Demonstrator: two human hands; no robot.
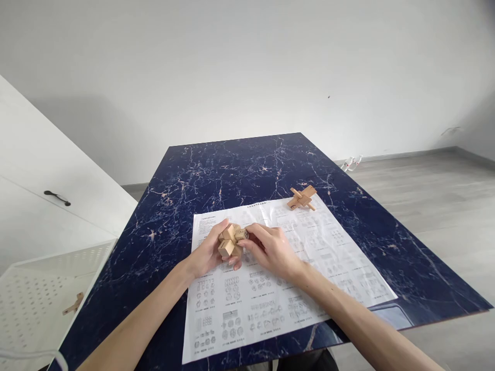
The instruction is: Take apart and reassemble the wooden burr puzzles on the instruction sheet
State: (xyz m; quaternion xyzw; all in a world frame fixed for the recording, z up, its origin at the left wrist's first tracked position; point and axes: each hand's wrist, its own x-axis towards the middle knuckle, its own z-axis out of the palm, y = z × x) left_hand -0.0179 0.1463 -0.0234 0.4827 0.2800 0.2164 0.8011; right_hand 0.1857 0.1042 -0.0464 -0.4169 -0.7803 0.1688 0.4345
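1. Both hands met over a wooden puzzle [231, 241], held just above the sheet [270, 288] near its top left corner, at the middle of the table [232, 165].
2. The left hand [207, 252] cupped the puzzle from the left and below, thumb and fingers curled around its blocks, probably to keep the cluster from falling apart.
3. The right hand [273, 251] came in from the right, fingers drawn together and pinching an end piece of the puzzle, a grip that looked suited to sliding or seating one bar while the other hand steadied the rest.
4. The sheet lay flat under the hands, printed with rows of small diagrams; its placement right below the work seemed meant for easy reference, though the print was too small to read.
5. One second puzzle [302, 198], a cross of wooden bars, rested on the sheet's far right corner, well apart from the hands.
6. A white perforated basket [46, 278] stood beside the table's left edge; it held one small wooden piece [73, 305], and nothing else showed in it.
7. A white cabinet [38, 175] with a dark handle stood behind the basket.
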